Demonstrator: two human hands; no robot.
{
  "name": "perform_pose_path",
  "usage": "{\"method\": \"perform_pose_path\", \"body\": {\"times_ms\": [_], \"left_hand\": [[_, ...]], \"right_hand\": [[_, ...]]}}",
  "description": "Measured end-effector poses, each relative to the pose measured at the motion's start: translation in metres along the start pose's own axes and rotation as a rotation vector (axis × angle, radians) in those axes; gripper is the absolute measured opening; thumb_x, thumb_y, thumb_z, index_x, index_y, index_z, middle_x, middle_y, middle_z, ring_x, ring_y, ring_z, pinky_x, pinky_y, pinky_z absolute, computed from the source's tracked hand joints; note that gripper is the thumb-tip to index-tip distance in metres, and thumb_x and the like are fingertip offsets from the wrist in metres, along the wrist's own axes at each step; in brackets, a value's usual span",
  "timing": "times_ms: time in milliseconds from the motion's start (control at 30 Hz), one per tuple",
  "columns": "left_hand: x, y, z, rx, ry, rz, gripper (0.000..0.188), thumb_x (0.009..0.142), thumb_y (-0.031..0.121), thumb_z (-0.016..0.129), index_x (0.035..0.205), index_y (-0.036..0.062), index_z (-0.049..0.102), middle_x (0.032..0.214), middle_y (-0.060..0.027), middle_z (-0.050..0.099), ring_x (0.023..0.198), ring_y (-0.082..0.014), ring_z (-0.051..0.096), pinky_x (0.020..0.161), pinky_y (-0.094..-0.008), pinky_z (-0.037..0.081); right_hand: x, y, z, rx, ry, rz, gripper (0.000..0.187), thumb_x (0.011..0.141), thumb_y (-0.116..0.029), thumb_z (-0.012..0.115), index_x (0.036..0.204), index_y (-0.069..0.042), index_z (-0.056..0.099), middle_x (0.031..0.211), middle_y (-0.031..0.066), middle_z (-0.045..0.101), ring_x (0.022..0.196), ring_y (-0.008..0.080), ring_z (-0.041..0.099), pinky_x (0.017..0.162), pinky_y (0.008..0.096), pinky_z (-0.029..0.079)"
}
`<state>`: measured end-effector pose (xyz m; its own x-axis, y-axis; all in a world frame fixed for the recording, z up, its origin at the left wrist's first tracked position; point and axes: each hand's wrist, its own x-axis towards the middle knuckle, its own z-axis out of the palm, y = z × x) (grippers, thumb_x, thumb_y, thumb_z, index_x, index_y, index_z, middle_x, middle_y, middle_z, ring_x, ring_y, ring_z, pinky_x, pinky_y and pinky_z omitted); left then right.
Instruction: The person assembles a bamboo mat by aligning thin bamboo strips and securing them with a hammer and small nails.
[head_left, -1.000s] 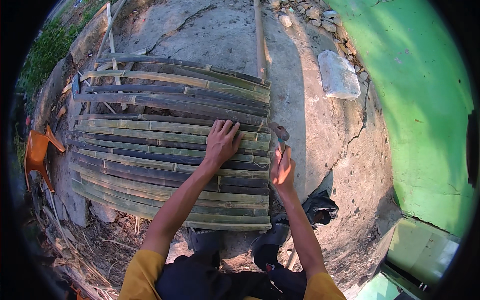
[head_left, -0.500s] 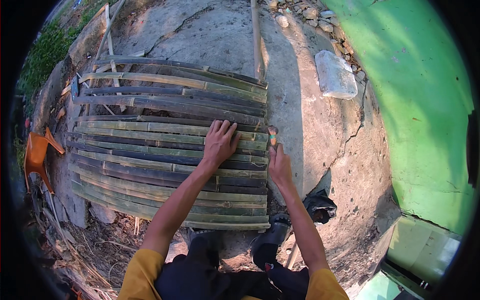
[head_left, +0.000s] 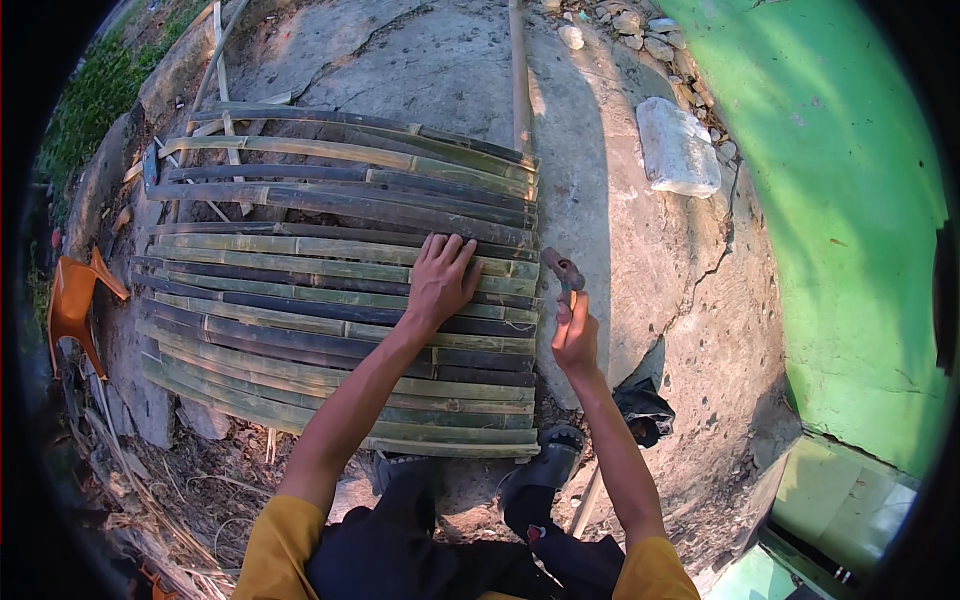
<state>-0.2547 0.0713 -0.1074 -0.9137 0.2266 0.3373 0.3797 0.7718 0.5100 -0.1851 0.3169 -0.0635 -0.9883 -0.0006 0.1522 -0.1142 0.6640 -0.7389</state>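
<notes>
Bamboo slats (head_left: 330, 358), split lengthwise and green to dark in colour, lie side by side like a panel before me. My left hand (head_left: 441, 284) rests on the upper middle slats near their right ends, its fingers stretched out and holding nothing. Just past those right ends, my right hand (head_left: 575, 338) is wrapped round the handle of a hammer (head_left: 563, 268). The hammer's rusty metal head is raised beside the slats, apart from them. Most of its handle is hidden in my fist.
A bamboo pole (head_left: 521, 80) runs away beyond the panel. Right of it lie a pale, plastic-wrapped block (head_left: 678, 148) and a black bag (head_left: 643, 410), beside a green wall (head_left: 840, 200). An orange plastic chair (head_left: 75, 300) is at the left. My boots (head_left: 553, 460) stand at the near edge.
My right hand has moved a little right and nearer to me, tilting the hammer head away from the slat ends. My left hand stays on the slats.
</notes>
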Motion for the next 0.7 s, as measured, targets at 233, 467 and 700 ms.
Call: {"method": "perform_pose_path", "body": {"times_ms": [233,467,700], "left_hand": [[-0.006,-0.005,-0.003,-0.009,-0.012,-0.007,0.032,0.092,0.021,0.069,0.117,0.0005,0.068,0.106,-0.0130,0.060,0.102,-0.0336,0.057,0.105,-0.0478,0.046],[-0.006,0.001,0.002,-0.017,-0.007,0.004,0.033,0.091,0.021,0.069,0.117,0.0003,0.068,0.107,-0.0131,0.060,0.103,-0.0339,0.057,0.106,-0.0481,0.045],[-0.002,-0.001,0.003,-0.001,-0.006,-0.015,0.034,0.093,0.023,0.068,0.118,0.0008,0.068,0.110,-0.0140,0.061,0.106,-0.0342,0.058,0.108,-0.0494,0.044]], "right_hand": [[0.005,-0.009,0.006,0.060,-0.009,0.077,0.020,0.109,-0.020,0.047,0.113,-0.002,0.052,0.075,0.0249,0.063,0.068,0.0489,0.064,0.054,0.0507,0.044],[0.022,0.003,0.008,-0.245,-0.233,0.132,0.019,0.108,-0.021,0.049,0.112,-0.003,0.048,0.068,0.0280,0.060,0.064,0.0520,0.062,0.051,0.0563,0.042],[0.021,-0.011,-0.009,-0.174,-0.102,0.022,0.017,0.107,-0.020,0.050,0.109,-0.003,0.048,0.073,0.0285,0.065,0.067,0.0502,0.065,0.053,0.0565,0.046]]}}
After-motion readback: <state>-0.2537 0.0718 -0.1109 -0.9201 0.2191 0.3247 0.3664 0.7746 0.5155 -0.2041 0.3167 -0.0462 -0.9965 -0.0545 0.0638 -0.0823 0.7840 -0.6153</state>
